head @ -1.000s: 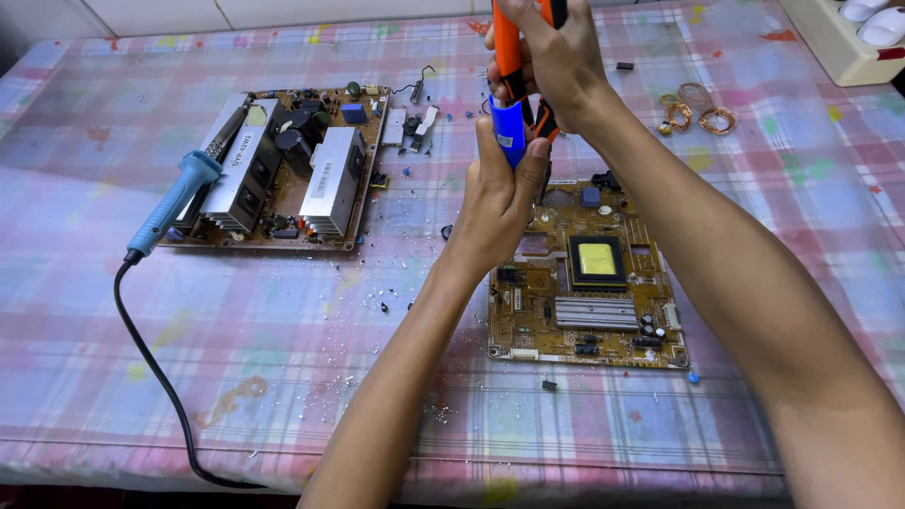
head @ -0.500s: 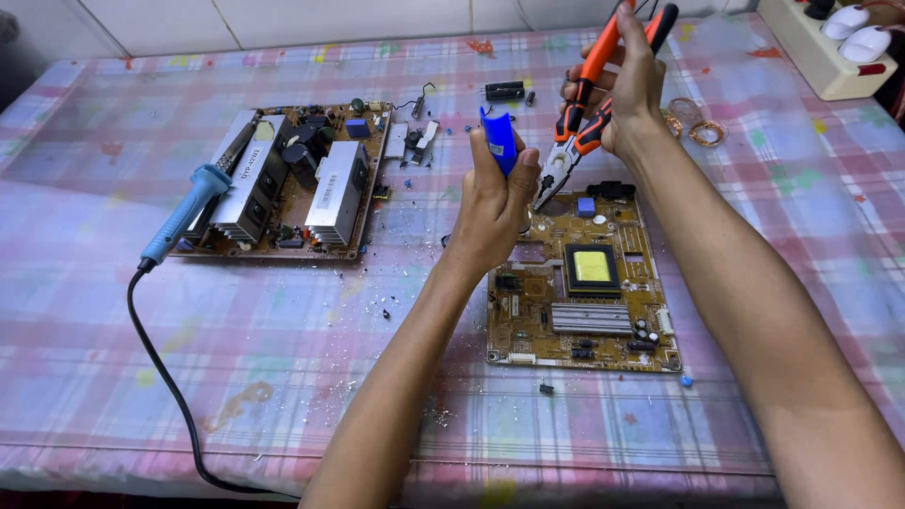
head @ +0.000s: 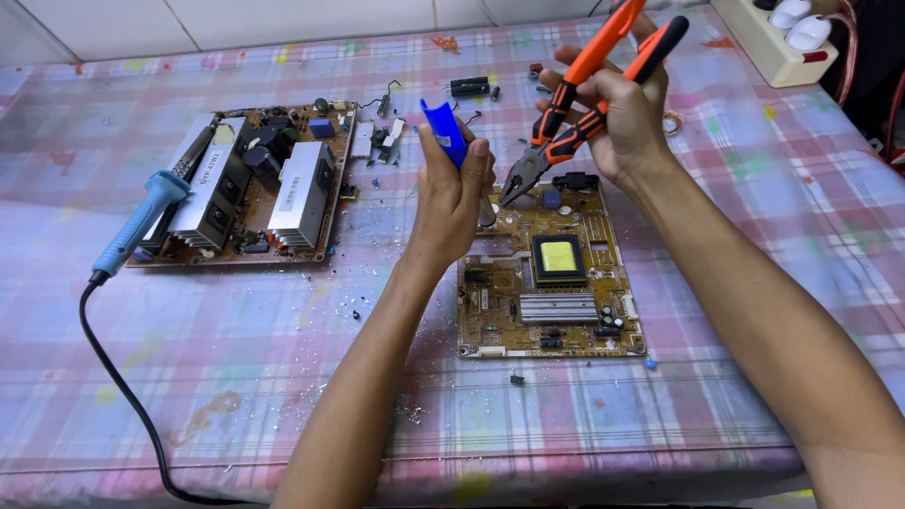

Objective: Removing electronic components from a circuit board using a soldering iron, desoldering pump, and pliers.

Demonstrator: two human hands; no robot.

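Up above the circuit board [head: 547, 283] on the table [head: 283, 396], the left hand [head: 452, 193] grips a small blue part [head: 445, 132]. Just beside it, the right hand [head: 617, 113] clasps orange-handled pliers [head: 575, 99], their tip pointing down toward the board.

Both forearms reach forward, wrists raised. The left hand [head: 451, 193] is curled in a closed grip, thumb side up. The right hand [head: 617, 118] is fisted, held higher.
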